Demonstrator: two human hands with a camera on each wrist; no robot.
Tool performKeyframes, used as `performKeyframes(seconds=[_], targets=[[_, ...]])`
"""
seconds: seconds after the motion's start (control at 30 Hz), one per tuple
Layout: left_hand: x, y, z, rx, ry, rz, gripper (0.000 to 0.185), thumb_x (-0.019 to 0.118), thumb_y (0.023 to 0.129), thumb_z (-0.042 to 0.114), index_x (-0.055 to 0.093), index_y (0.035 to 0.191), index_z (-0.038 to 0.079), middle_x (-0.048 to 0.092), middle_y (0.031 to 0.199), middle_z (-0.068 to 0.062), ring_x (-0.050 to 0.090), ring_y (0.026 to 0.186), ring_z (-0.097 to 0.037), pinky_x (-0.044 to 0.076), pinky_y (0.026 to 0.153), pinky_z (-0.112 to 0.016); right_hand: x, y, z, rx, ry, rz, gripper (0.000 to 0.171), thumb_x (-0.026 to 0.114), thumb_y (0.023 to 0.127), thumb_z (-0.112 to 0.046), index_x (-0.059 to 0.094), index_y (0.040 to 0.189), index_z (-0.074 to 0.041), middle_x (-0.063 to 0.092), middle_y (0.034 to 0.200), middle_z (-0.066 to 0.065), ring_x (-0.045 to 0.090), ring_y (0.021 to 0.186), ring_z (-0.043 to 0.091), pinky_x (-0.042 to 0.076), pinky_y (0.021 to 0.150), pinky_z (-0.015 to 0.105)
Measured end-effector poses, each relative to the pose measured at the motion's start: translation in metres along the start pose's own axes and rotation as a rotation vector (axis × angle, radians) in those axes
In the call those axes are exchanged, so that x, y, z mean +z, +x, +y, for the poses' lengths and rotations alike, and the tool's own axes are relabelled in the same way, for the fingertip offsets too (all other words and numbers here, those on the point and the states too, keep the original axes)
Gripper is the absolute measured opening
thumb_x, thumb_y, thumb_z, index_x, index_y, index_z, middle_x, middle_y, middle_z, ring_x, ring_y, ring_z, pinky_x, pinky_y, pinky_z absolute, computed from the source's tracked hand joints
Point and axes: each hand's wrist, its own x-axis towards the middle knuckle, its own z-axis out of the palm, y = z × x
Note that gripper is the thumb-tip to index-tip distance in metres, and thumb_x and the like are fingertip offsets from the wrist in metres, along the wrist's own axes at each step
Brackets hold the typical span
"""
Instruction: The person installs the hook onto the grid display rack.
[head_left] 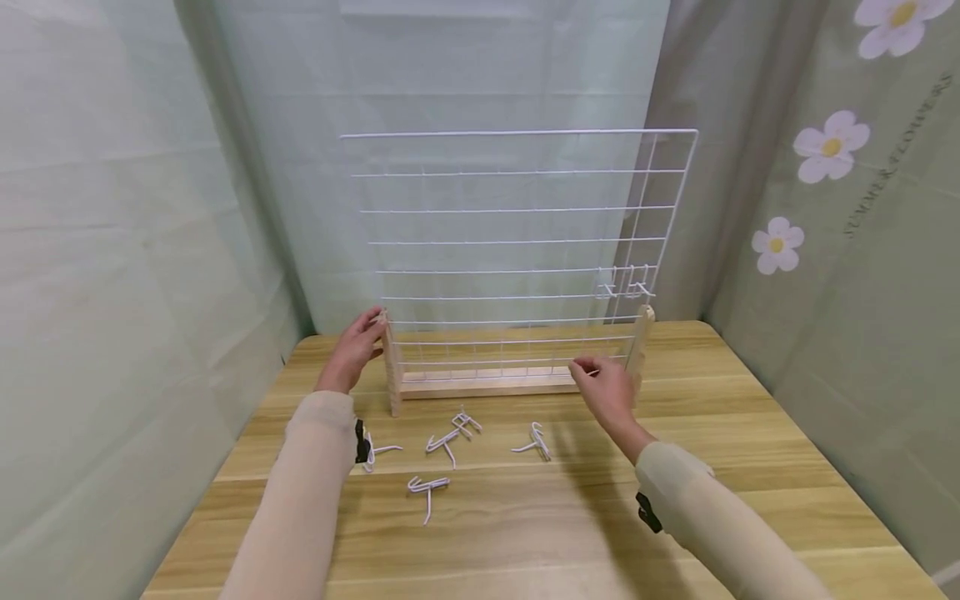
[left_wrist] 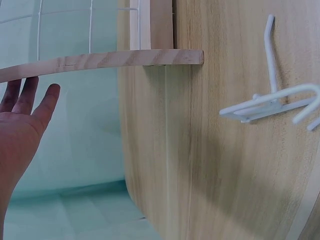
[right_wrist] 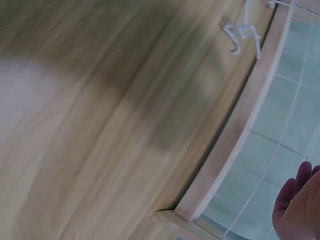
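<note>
The wire rack (head_left: 517, 250) is stood on the table (head_left: 750, 433). Its left post is touched by the left hand (head_left: 352, 350), fingers straight. A wire seems pinched by the right hand (head_left: 607, 387).

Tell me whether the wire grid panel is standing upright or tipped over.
Upright. The wire grid panel stands vertically in its wooden stand on the table, with the left hand at the stand's left post.

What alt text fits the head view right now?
A person's left hand touches the left wooden post of an upright white wire grid, and the right hand reaches its lower wires. White hooks lie on the wooden table.
</note>
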Motion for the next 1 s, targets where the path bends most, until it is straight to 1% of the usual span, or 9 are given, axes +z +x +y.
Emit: performKeyframes(seconds=[0.1,0.2,0.37,0.5,0.63,0.7,0.83,0.9,1.0], targets=[[-0.001,0.001,-0.001,-0.008,0.015,-0.005,0.058,0.038,0.109,0.030,0.017,0.160,0.011,0.023,0.160,-0.019,0.025,0.144,-0.033,0.025,0.116,-0.055,0.001,-0.004,0.006,-0.039,-0.016,-0.059,0.021,0.070,0.092,-0.022,0.078,0.100,-0.004,0.073,0.089,0.007,0.065,0.077,0.020,0.052,0.063,0.029],[-0.002,0.002,-0.001,-0.011,0.021,-0.009,0.058,0.038,0.109,0.030,0.017,0.160,0.011,0.021,0.161,-0.018,0.023,0.145,-0.033,0.024,0.116,-0.055,0.002,-0.008,0.010,-0.061,-0.023,-0.087,0.020,0.071,0.091,-0.021,0.078,0.099,-0.004,0.073,0.088,0.007,0.065,0.076,0.020,0.052,0.064,0.030],[-0.003,0.002,0.000,-0.015,0.012,-0.011,0.058,0.038,0.109,0.030,0.016,0.160,0.013,0.020,0.162,-0.016,0.022,0.146,-0.032,0.023,0.117,-0.055,0.004,-0.016,0.017,-0.077,-0.028,-0.139,0.018,0.073,0.090,-0.019,0.077,0.098,-0.004,0.072,0.089,0.006,0.064,0.079,0.020,0.053,0.069,0.033],[-0.003,0.003,-0.002,-0.007,0.009,-0.011,0.057,0.037,0.109,0.029,0.016,0.160,0.012,0.021,0.161,-0.018,0.022,0.146,-0.033,0.024,0.116,-0.055,0.007,-0.022,0.025,-0.079,-0.026,-0.196,0.018,0.072,0.092,-0.019,0.077,0.101,-0.004,0.071,0.091,0.005,0.064,0.080,0.019,0.053,0.068,0.033],[-0.003,0.004,-0.002,-0.007,0.001,-0.010,0.057,0.036,0.109,0.029,0.017,0.160,0.011,0.021,0.161,-0.020,0.023,0.145,-0.033,0.024,0.116,-0.056,0.013,-0.032,0.031,-0.096,-0.021,-0.224,0.015,0.072,0.091,-0.018,0.077,0.099,-0.006,0.071,0.090,0.003,0.064,0.079,0.017,0.053,0.067,0.032],[-0.003,0.001,0.001,-0.015,-0.015,-0.015,0.057,0.036,0.110,0.028,0.017,0.160,0.011,0.020,0.161,-0.020,0.022,0.145,-0.034,0.023,0.116,-0.056,0.015,-0.037,0.034,-0.110,-0.017,-0.235,0.014,0.073,0.090,-0.017,0.078,0.097,-0.006,0.071,0.088,0.001,0.064,0.077,0.015,0.053,0.067,0.031],[0.000,-0.009,0.014,-0.031,-0.050,-0.027,0.056,0.036,0.109,0.022,0.016,0.159,0.008,0.018,0.161,-0.021,0.019,0.146,-0.035,0.020,0.116,-0.058,0.020,-0.046,0.040,-0.124,-0.018,-0.262,0.013,0.074,0.089,-0.017,0.078,0.095,-0.007,0.070,0.082,-0.003,0.063,0.073,0.011,0.052,0.065,0.028],[0.002,-0.014,0.020,-0.038,-0.052,-0.031,0.056,0.036,0.109,0.019,0.015,0.159,0.006,0.017,0.161,-0.021,0.018,0.147,-0.035,0.019,0.117,-0.058,0.021,-0.050,0.041,-0.132,-0.022,-0.271,0.011,0.075,0.088,-0.017,0.078,0.093,-0.008,0.070,0.080,-0.005,0.062,0.072,0.009,0.052,0.065,0.027],[0.004,-0.017,0.023,-0.040,-0.038,-0.038,0.055,0.035,0.110,0.018,0.014,0.159,0.005,0.017,0.161,-0.021,0.017,0.147,-0.035,0.019,0.117,-0.057,0.022,-0.056,0.042,-0.153,-0.027,-0.284,0.010,0.075,0.086,-0.015,0.078,0.092,-0.007,0.068,0.079,-0.005,0.062,0.072,0.009,0.052,0.066,0.028]])
